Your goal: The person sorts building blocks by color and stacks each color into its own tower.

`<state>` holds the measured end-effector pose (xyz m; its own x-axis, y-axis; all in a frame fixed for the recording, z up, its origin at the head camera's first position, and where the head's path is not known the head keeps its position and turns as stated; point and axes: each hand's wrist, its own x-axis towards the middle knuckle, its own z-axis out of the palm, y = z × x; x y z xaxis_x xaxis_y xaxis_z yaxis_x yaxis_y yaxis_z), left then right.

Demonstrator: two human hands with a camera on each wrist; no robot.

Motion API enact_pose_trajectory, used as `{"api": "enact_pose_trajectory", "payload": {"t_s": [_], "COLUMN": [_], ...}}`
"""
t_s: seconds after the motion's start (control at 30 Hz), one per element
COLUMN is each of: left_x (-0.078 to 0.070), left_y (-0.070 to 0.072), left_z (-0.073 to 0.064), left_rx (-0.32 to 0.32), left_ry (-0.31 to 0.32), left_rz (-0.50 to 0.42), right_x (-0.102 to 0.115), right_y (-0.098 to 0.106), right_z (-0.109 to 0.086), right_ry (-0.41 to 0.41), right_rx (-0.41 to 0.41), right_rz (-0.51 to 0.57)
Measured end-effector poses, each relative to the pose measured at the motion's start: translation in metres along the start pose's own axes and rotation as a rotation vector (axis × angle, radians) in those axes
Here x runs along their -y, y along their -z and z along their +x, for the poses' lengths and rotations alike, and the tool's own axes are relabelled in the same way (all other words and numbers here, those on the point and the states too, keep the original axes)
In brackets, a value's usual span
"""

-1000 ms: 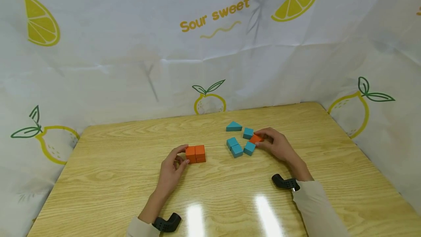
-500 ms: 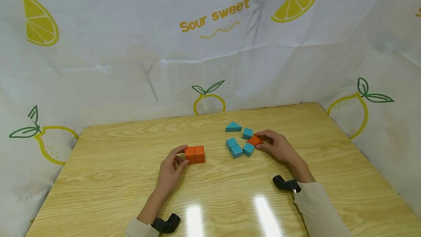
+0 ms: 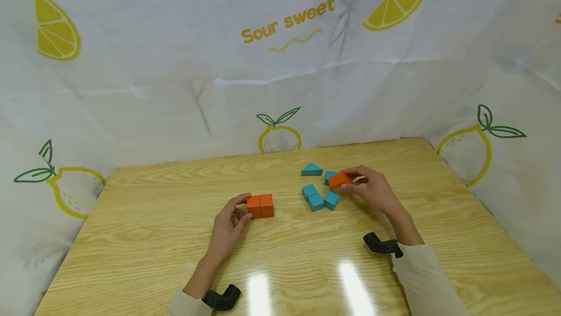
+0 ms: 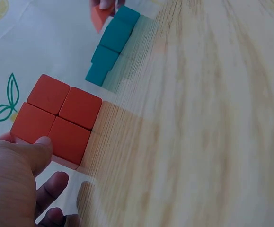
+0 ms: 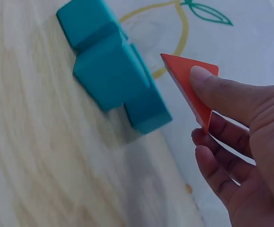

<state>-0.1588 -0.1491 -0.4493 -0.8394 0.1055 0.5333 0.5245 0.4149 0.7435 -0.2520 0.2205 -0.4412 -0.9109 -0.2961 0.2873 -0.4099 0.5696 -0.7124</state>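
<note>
My left hand (image 3: 227, 226) holds the left side of a two-by-two stack of orange cubes (image 3: 260, 206) on the table, with thumb and forefinger at its near and far faces. In the left wrist view the thumb lies over the edge of the lower cubes (image 4: 70, 138). Over to the right, my right hand (image 3: 372, 188) pinches an orange triangular block (image 5: 190, 80), raised off the table. Beneath and around it are several blue cubes (image 3: 315, 202); one blue cube (image 3: 328, 175) at the back is partly hidden by the orange triangle.
A blue triangular block (image 3: 311, 170) stands behind the blue cubes. The wooden table (image 3: 175, 238) ends at a white cloth (image 3: 175, 126) with lemon prints along its back and sides. Each wrist wears a black device, such as the right one (image 3: 381, 245).
My right hand has lifted the orange triangular block from between two blue cubes, and it now covers part of the back one. The left hand and orange stack stay put.
</note>
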Motion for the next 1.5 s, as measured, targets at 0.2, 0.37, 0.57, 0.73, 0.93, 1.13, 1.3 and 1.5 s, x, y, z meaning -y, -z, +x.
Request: {"api": "enact_pose_trajectory", "payload": {"t_s": [0.2,0.37,0.57,0.73,0.93,1.13,1.3,1.5], "left_x": [0.001,0.001,0.001,0.002,0.001,0.024,0.035,0.035], "left_y": [0.000,0.000,-0.001,-0.001,-0.001,-0.007,-0.007,-0.005], "left_z": [0.000,0.000,-0.001,-0.001,-0.001,-0.003,-0.005,-0.005], "left_rx": [-0.006,-0.003,-0.015,-0.017,-0.016,-0.015,-0.007,0.008], "left_ry": [0.001,0.000,0.006,0.005,0.004,0.028,0.048,0.061], "left_rz": [0.004,0.008,0.008,0.007,0.011,0.013,-0.002,-0.019], "right_x": [0.025,0.042,0.059,0.071,0.079,0.090,0.098,0.107], "right_y": [-0.005,-0.015,-0.027,-0.037,-0.051,-0.067,-0.082,-0.096], "right_z": [0.008,0.012,0.013,0.014,0.018,0.021,0.023,0.026], "right_ry": [0.028,0.046,0.054,0.074,0.123,0.189,0.232,0.238], "right_rx": [-0.040,-0.043,-0.011,0.014,0.021,0.017,0.040,0.064], "right_rz": [0.003,0.023,0.074,0.093,0.109,0.126,0.140,0.137]}}
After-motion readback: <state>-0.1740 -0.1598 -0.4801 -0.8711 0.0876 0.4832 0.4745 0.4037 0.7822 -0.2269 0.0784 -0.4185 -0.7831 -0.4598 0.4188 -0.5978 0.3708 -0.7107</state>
